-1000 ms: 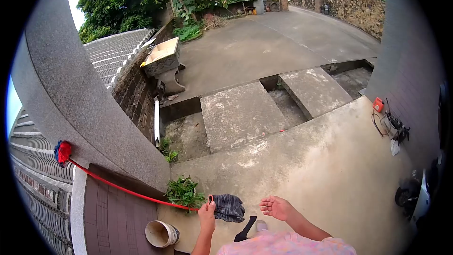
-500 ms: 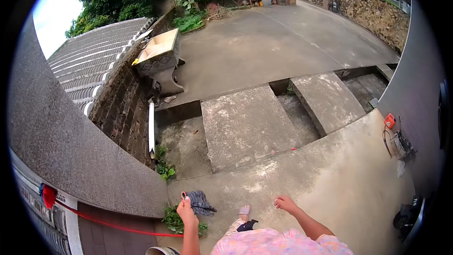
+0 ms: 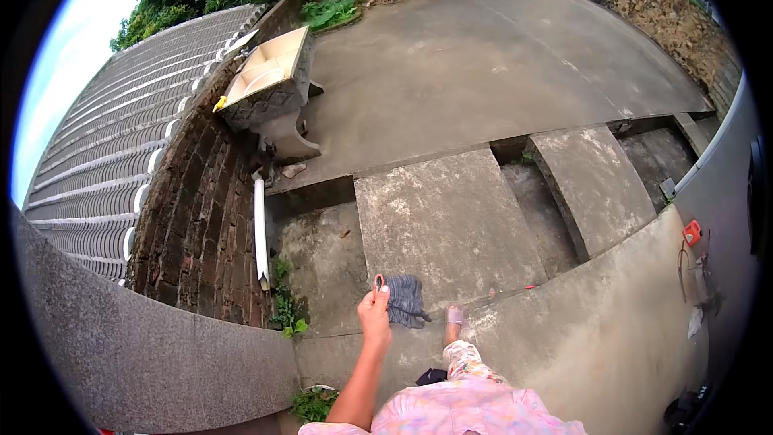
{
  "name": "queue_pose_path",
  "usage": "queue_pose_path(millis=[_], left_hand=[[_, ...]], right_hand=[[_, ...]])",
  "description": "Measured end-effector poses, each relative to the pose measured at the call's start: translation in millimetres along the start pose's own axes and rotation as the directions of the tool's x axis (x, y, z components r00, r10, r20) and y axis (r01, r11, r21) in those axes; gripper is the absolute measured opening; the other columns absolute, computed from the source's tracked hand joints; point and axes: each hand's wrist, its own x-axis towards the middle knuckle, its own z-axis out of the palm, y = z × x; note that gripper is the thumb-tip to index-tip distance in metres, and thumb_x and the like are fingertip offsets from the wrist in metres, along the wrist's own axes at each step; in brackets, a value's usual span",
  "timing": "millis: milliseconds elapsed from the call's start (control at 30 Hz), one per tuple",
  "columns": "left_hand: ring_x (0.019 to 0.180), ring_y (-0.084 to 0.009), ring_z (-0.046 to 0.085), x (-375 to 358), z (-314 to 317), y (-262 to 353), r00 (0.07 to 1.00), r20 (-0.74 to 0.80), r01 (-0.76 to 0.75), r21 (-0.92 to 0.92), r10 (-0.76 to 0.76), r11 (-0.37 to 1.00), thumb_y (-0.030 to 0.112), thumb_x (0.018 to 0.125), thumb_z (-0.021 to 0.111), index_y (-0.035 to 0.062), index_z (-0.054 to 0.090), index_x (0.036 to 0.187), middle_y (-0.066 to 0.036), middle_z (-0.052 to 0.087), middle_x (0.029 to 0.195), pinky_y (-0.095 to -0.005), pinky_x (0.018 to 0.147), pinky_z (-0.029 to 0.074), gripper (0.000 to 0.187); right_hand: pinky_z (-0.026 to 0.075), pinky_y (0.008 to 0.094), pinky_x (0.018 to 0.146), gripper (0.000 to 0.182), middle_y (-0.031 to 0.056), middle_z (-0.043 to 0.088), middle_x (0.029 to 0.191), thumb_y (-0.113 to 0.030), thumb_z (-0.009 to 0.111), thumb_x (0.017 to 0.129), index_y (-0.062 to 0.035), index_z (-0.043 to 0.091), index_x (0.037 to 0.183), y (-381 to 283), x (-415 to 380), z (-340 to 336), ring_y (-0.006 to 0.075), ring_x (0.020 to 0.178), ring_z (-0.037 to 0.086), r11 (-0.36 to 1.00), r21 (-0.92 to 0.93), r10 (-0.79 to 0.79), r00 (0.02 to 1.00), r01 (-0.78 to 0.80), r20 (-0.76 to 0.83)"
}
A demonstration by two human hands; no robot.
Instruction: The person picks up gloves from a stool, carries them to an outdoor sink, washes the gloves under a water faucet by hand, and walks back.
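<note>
My left hand [image 3: 375, 316] is closed, thumb on top, around the base of a small orange loop [image 3: 379, 281]. Just to the right of the fingers hangs a dark grey, streaked cloth [image 3: 407, 301], seen against the concrete slab and floor below. Whether the loop and the cloth are one piece I cannot tell. My right hand is out of view. Below the cloth, my foot in a pale slip-on sandal [image 3: 456, 314] is on the concrete floor.
A concrete slab [image 3: 439, 217] bridges a sunken channel [image 3: 318, 250], with a second slab [image 3: 592, 185] to its right. At left are a granite ledge [image 3: 177, 354], a brick wall [image 3: 201, 234], a white pipe [image 3: 260, 229] and a raised sink [image 3: 266, 72]. An orange container [image 3: 692, 232] stands far right.
The view has shifted forward, toward the slabs. My left hand and the grey cloth have moved right and up in view. My right hand has left the view, and my foot is further forward.
</note>
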Motion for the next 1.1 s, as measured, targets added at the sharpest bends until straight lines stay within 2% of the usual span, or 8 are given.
queue_pose_path(millis=[167, 333, 633, 700, 800, 867, 933, 1100], left_hand=[[0.049, -0.003, 0.03, 71, 55, 22, 0.985, -0.088, 0.161, 0.197, -0.147, 0.967, 0.017, 0.076, 0.059, 0.0085, 0.049, 0.062, 0.007, 0.039, 0.056, -0.02, 0.044, 0.022, 0.019], [0.045, -0.003, 0.032, 168, 89, 53, 0.99, -0.142, 0.062, 0.244, -0.028, 0.968, 0.018, 0.075, 0.059, 0.01, 0.047, 0.06, 0.006, 0.04, 0.054, -0.0193, 0.04, 0.023, 0.021], [0.043, -0.0028, 0.032, 374, 124, 81, 0.946, -0.323, 0.036, 0.209, 0.035, 0.977, 0.016, 0.075, 0.059, 0.0094, 0.048, 0.061, 0.005, 0.041, 0.053, -0.0187, 0.039, 0.024, 0.019], [0.043, -0.0029, 0.031, 439, 135, 81, 0.946, -0.325, 0.054, 0.216, 0.019, 0.975, 0.016, 0.075, 0.059, 0.0103, 0.047, 0.061, 0.005, 0.041, 0.054, -0.0187, 0.039, 0.024, 0.019], [0.043, -0.0029, 0.032, 526, 184, 112, 0.949, -0.308, 0.118, 0.136, -0.071, 0.984, 0.017, 0.076, 0.058, 0.0107, 0.047, 0.061, 0.005, 0.04, 0.054, -0.0186, 0.038, 0.025, 0.019], [0.042, -0.0029, 0.032, 580, 212, 131, 0.962, -0.265, 0.101, 0.108, -0.069, 0.989, 0.018, 0.076, 0.058, 0.0108, 0.046, 0.061, 0.006, 0.04, 0.053, -0.0185, 0.038, 0.025, 0.021], [0.041, -0.0027, 0.032, 629, 239, 148, 0.982, -0.179, 0.081, 0.136, -0.056, 0.987, 0.018, 0.076, 0.058, 0.0108, 0.047, 0.062, 0.005, 0.04, 0.053, -0.018, 0.037, 0.025, 0.019], [0.043, -0.0023, 0.032, 734, 288, 165, 0.993, -0.094, 0.081, 0.097, -0.072, 0.992, 0.019, 0.077, 0.058, 0.0112, 0.043, 0.059, 0.005, 0.039, 0.053, -0.0183, 0.038, 0.025, 0.025]], right_hand=[[0.046, 0.0378, 0.065, 0.026, 0.0178, 0.06, 0.074, -0.026, 0.053, 0.067, -0.002, 0.062, 0.074, -146, 74, -118, 0.0308, 0.069, 0.059, 0.972, -0.075, -0.228, 0.967, 0.221, -0.11], [0.046, 0.0388, 0.064, 0.018, 0.0184, 0.058, 0.069, -0.019, 0.053, 0.065, -0.0041, 0.062, 0.067, -380, 109, -284, 0.0337, 0.067, 0.058, 0.831, -0.178, -0.526, 0.637, 0.528, -0.564], [0.045, 0.037, 0.07, 0.026, 0.0177, 0.06, 0.079, -0.018, 0.053, 0.072, -0.0004, 0.057, 0.09, -732, 88, -461, 0.0314, 0.078, 0.058, 0.524, -0.174, -0.787, 0.397, 0.834, -0.472], [0.045, 0.0336, 0.069, 0.025, 0.0172, 0.06, 0.082, -0.019, 0.053, 0.073, -0.001, 0.057, 0.09, -761, 125, -460, 0.029, 0.078, 0.058, 0.539, -0.222, -0.811, 0.429, 0.813, -0.398], [0.044, 0.0386, 0.074, 0.024, 0.0186, 0.058, 0.086, -0.022, 0.05, 0.073, -0.0049, 0.06, 0.088, -752, 172, -461, 0.0332, 0.085, 0.055, 0.716, -0.275, -0.698, 0.666, 0.641, -0.263], [0.043, 0.0399, 0.076, 0.035, 0.0192, 0.058, 0.088, -0.035, 0.05, 0.07, -0.0067, 0.061, 0.086, -709, 252, -462, 0.0335, 0.086, 0.055, 0.579, -0.632, -0.628, 0.776, 0.515, 0.057], [0.044, 0.0387, 0.074, 0.036, 0.0186, 0.059, 0.086, -0.039, 0.052, 0.068, -0.007, 0.063, 0.082, -695, 214, -499, 0.0327, 0.084, 0.056, 0.713, -0.428, -0.562, 0.818, 0.555, 0.123], [0.045, 0.0389, 0.072, 0.033, 0.0184, 0.059, 0.083, -0.034, 0.052, 0.068, -0.0057, 0.062, 0.08, -722, 218, -577, 0.0325, 0.082, 0.057, 0.964, -0.217, -0.165, 0.986, 0.156, -0.021]])
